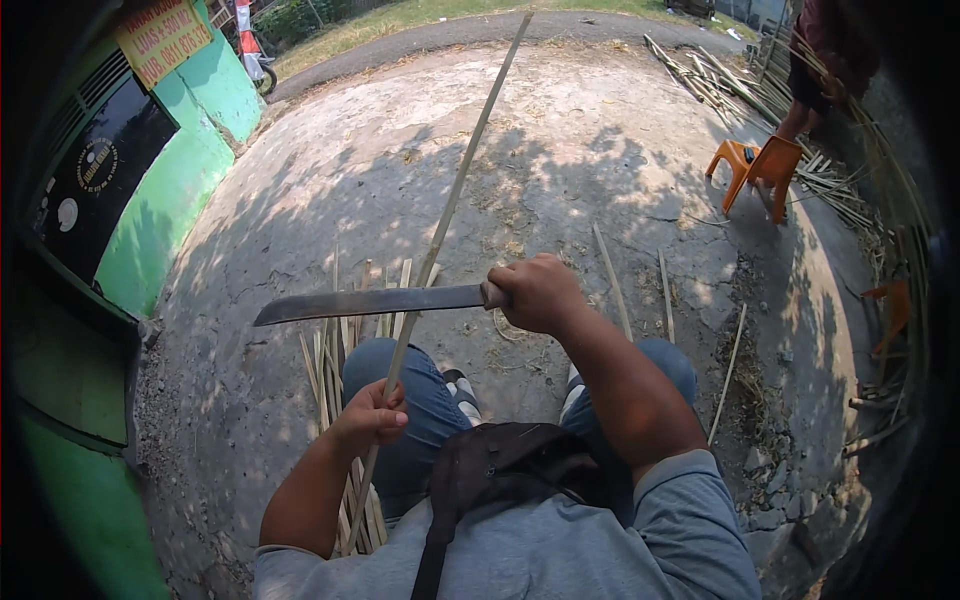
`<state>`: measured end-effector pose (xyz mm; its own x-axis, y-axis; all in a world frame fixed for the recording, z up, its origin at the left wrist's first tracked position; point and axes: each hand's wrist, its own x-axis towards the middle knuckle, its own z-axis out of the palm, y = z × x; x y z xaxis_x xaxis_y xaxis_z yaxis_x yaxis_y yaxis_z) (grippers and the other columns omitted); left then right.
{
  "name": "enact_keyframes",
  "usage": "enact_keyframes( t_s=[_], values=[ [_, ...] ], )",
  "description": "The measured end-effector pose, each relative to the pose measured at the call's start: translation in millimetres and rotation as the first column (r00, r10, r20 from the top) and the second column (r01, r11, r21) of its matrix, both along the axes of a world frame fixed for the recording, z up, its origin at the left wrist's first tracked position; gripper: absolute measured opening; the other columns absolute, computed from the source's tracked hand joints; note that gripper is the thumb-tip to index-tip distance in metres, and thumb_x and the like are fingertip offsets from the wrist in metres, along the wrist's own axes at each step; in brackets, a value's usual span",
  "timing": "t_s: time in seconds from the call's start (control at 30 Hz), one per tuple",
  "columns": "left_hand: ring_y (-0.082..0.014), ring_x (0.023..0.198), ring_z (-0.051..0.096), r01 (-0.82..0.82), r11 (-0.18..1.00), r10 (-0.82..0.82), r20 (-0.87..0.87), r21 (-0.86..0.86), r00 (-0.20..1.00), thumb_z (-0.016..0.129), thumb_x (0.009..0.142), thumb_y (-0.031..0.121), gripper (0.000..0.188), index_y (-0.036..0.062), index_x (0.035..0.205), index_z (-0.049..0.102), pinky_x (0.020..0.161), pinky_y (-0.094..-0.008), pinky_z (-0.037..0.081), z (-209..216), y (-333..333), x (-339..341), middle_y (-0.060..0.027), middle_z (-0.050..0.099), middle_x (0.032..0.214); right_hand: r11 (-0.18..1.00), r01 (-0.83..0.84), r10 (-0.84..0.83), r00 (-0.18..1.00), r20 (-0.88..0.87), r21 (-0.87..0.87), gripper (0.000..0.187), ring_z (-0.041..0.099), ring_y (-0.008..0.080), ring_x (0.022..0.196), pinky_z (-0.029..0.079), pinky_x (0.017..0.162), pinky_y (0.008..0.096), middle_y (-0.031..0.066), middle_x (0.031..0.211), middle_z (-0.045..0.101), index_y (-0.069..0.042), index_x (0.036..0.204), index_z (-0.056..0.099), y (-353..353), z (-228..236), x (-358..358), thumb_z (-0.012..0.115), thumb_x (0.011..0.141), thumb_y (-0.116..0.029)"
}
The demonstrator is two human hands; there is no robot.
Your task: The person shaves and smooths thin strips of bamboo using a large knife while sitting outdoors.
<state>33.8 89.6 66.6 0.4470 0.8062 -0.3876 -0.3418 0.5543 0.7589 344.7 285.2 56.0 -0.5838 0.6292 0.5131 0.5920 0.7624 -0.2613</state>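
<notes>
A long, thin bamboo strip (460, 185) slants from beside my left hip up toward the far road. My left hand (370, 418) is closed round it near its lower part, thumb on top. In my right hand (537, 292) is the handle of a machete (375, 303), its long dark blade pointing left. The blade lies across the strip a little beyond my left hand; whether it touches or cuts into it I cannot tell. Several split bamboo strips (322, 375) lie on the ground beside my left leg.
Loose strips (612, 280) lie ahead of my right knee. An orange plastic chair (765, 170) stands at the far right, near another person (835, 50) and heaps of bamboo strips (715, 85). A green wall (165, 225) borders the left. Cracked concrete (330, 190) spreads ahead.
</notes>
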Motion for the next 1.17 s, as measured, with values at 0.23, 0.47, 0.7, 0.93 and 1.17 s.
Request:
enact_keyframes(
  t_s=[0.23,0.47,0.7,0.93,1.17],
  values=[
    [-0.0041,0.053,0.036,0.04,0.998,-0.041,0.011,0.041,0.999,0.075,0.089,-0.003,0.039,0.0172,0.096,0.042,0.047,-0.0239,0.027,-4,-4,6,0.0063,0.041,0.071,0.997,-0.058,0.054,0.995,0.084,0.043,0.012,0.071,0.0315,0.07,0.053,0.072,0.0455,0.0051,0.072,0.067,-0.018,0.092,0.07,-15,6,-14,0.073,0.085,-0.026],
    [-0.0043,0.053,0.036,0.014,1.0,-0.015,0.019,0.013,1.0,0.074,0.089,-0.005,0.04,0.0176,0.095,0.041,0.046,-0.0243,0.027,-6,0,1,0.0065,0.041,0.071,0.997,0.073,-0.072,0.997,-0.011,0.015,0.012,0.072,0.0338,0.071,0.054,0.07,0.0487,0.0087,0.072,0.07,-0.016,0.085,0.068,1,7,5,0.071,0.088,-0.027],
    [-0.0044,0.052,0.036,0.045,0.999,-0.044,-0.042,0.024,0.998,0.074,0.089,-0.005,0.041,0.018,0.094,0.041,0.046,-0.0244,0.027,-9,-4,7,0.0067,0.041,0.071,0.995,-0.049,0.045,0.997,0.058,0.081,0.011,0.072,0.0307,0.072,0.053,0.071,0.0463,0.0052,0.074,0.068,-0.018,0.092,0.07,-12,6,-9,0.073,0.084,-0.024],
    [-0.0047,0.053,0.039,0.011,0.999,-0.014,-0.051,-0.051,0.999,0.076,0.088,-0.005,0.042,0.0182,0.093,0.041,0.046,-0.0244,0.028,-10,-2,7,0.0066,0.043,0.071,0.996,0.083,-0.084,0.996,-0.018,-0.014,0.013,0.071,0.0335,0.07,0.054,0.069,0.0465,0.0084,0.072,0.067,-0.017,0.088,0.069,1,-4,5,0.074,0.085,-0.028],
    [-0.0052,0.054,0.042,0.068,0.993,-0.054,-0.133,0.1,0.99,0.078,0.089,-0.002,0.041,0.0172,0.095,0.042,0.048,-0.0237,0.031,-8,-7,10,0.006,0.045,0.072,0.999,-0.025,0.022,0.996,0.086,0.031,0.018,0.073,0.0326,0.073,0.054,0.078,0.0459,0.0057,0.074,0.069,-0.018,0.091,0.068,-8,4,-7,0.077,0.079,-0.027]
  ],
)
